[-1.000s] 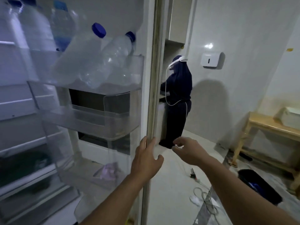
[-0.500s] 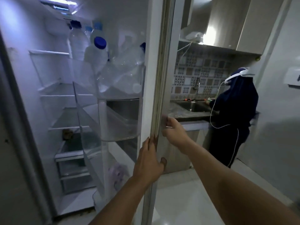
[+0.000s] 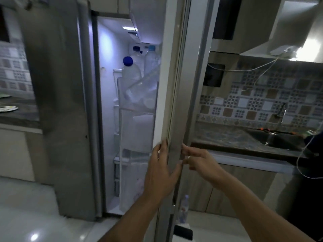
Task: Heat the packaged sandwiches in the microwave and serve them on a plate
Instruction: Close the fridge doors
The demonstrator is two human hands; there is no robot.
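Fridge door (image 3: pixel 176 84) seen edge-on; outer face not visible. Right hand (image 3: pixel 201 161) fingertips hidden behind that edge. Person (image 3: pixel 312 137) cut off at right margin (only dark clothing shows). Lower door shelves blurred, contents indeterminate.

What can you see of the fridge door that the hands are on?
The fridge door stands partly open, seen edge-on: white inner lining, metallic outer edge. Its clear plastic shelves hold plastic bottles with blue caps. The left hand lies flat on its inner edge; the right hand touches the outer side with its fingertips.
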